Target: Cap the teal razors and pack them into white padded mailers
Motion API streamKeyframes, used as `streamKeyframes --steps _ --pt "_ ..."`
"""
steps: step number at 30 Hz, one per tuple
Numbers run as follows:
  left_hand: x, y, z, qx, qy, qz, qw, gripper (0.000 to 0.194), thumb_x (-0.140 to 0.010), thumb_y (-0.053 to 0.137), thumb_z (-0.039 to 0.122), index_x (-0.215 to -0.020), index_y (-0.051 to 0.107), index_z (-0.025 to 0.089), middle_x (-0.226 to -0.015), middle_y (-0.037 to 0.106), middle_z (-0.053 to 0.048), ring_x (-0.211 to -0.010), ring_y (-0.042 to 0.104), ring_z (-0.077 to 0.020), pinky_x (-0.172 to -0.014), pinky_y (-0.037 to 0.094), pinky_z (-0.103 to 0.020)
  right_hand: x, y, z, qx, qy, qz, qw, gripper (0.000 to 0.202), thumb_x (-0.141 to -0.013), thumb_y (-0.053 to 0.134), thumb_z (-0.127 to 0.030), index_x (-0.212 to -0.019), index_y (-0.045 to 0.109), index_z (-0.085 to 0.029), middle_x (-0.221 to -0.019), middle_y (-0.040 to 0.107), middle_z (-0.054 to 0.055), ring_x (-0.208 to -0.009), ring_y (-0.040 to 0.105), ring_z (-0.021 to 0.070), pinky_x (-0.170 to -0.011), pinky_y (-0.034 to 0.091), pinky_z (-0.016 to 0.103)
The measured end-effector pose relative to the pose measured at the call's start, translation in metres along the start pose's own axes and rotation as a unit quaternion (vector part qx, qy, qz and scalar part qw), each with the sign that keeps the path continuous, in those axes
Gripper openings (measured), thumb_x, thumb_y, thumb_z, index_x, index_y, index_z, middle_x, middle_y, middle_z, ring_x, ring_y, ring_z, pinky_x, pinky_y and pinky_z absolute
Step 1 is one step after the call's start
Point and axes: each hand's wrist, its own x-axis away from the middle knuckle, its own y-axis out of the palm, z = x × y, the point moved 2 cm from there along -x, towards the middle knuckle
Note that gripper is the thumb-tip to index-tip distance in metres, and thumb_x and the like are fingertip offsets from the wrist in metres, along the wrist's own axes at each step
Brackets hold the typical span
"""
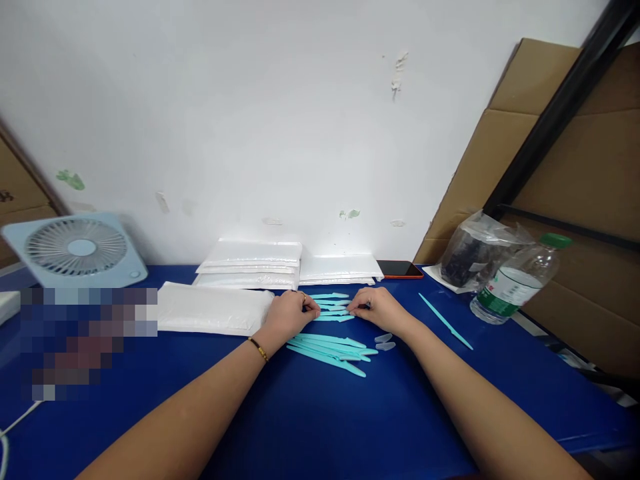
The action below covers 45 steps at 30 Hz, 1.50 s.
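Several turquoise eyebrow razors (334, 295) lie side by side in a row on the blue table. At their left ends is my left hand (290, 313), thumb and fingertips closed on one razor's handle. My right hand (375, 309) pinches at the right, tip end of the same row. Closer to me, a loose pile of more turquoise razors (330, 350) fans out with tips to the right. Two small clear plastic caps (385, 342) rest beside that pile, below my right hand. A single razor (445, 321) lies apart at the right.
White padded packs (210, 309) lie left of my hands, with stacked ones (250, 257) against the wall. A phone (400, 269), a plastic bottle (520, 283) and a bagged dark item (463, 257) stand right. A light-blue fan (80, 250) is at left, near a blurred patch.
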Motion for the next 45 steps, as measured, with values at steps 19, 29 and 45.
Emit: streamKeyframes --steps 19,29,45 --pt "0.032 -0.005 0.032 -0.160 0.233 -0.013 0.959 0.034 -0.090 0.037 0.041 -0.097 0.067 0.024 -0.091 0.066 -0.004 -0.091 0.055 -0.0190 -0.081 0.038 -0.032 0.019 -0.023 0.016 0.024 0.062 -0.049 0.997 0.013 -0.071 0.063 -0.019 -0.078 0.072 -0.024 -0.077 0.067 0.000 -0.068 0.060 0.0132 -0.061 0.043 0.021" --pt "0.033 -0.005 0.032 -0.088 0.246 -0.060 0.963 0.040 -0.089 0.039 0.042 -0.120 0.054 0.022 -0.113 0.061 -0.004 -0.104 0.049 -0.0196 -0.091 0.036 -0.031 0.005 -0.003 -0.002 -0.003 0.034 0.001 0.999 0.017 -0.073 0.058 -0.014 -0.080 0.071 -0.021 -0.079 0.068 0.002 -0.070 0.062 0.0139 -0.066 0.045 0.024" --pt "0.016 -0.006 0.009 -0.082 0.103 -0.023 0.991 0.023 -0.081 0.051 0.040 -0.077 0.065 0.023 -0.080 0.065 -0.001 -0.084 0.053 -0.0192 -0.073 0.037 -0.030 0.030 -0.035 0.015 -0.086 0.094 -0.176 0.976 0.020 -0.065 0.068 -0.036 -0.076 0.072 -0.020 -0.064 0.065 0.001 -0.057 0.057 0.0130 -0.052 0.039 0.021"
